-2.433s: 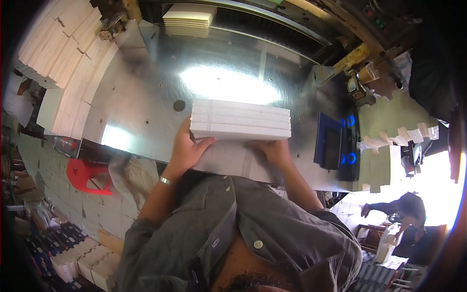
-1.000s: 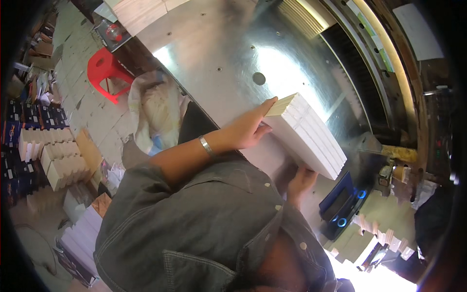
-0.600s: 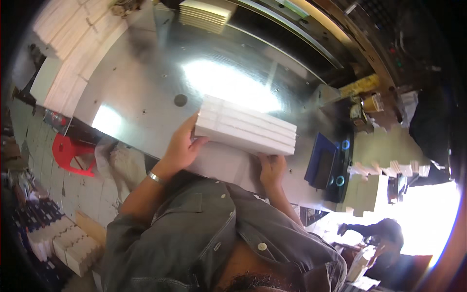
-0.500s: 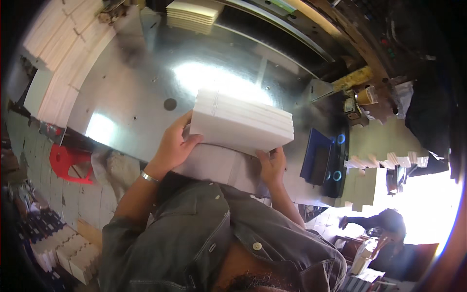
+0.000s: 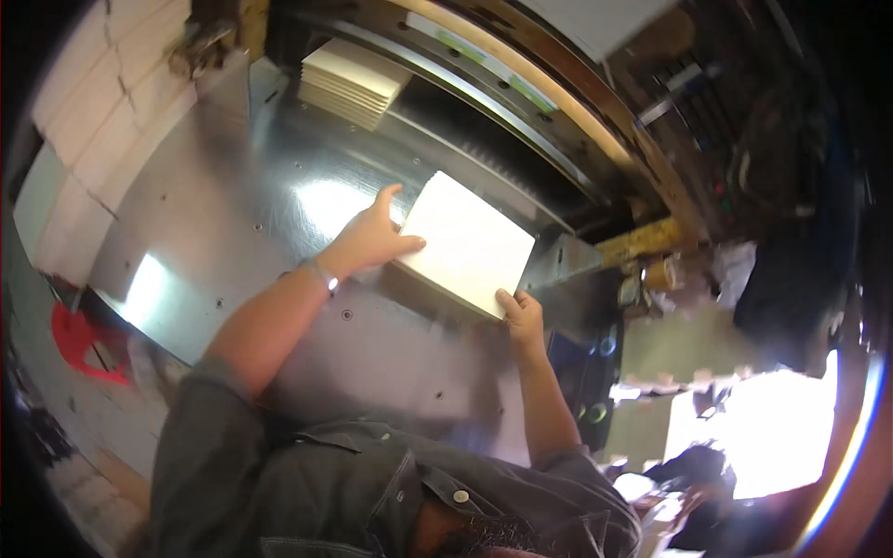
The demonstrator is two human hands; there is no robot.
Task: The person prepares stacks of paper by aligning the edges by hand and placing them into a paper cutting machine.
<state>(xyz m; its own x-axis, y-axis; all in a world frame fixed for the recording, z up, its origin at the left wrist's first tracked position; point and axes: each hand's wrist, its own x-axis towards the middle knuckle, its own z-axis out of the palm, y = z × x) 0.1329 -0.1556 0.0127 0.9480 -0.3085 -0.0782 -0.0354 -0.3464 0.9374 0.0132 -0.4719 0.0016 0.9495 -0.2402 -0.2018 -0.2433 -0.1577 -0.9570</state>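
Observation:
A thick white paper stack [image 5: 470, 244], layered like several unbound booklets, lies tilted over the steel table near the machine's dark slot. At its left end is my left hand [image 5: 377, 237], thumb over the near edge and index finger stretched along the side; the other fingers are partly hidden. My right hand [image 5: 523, 314] pinches the near right corner, with its thumb on top. How far the stack rests on the metal cannot be made out.
A second layered paper stack [image 5: 353, 84] sits at the back left of the steel table [image 5: 353, 363]. Tall white piles [image 5: 102, 121] line the left side. A dark control panel [image 5: 581, 377] stands at the right, and a red stool [image 5: 88, 344] at the lower left.
Both hands have carried the paper stack away from my body toward the machine's slot. It has turned from showing its long side to showing its broad white top. My view has shifted too.

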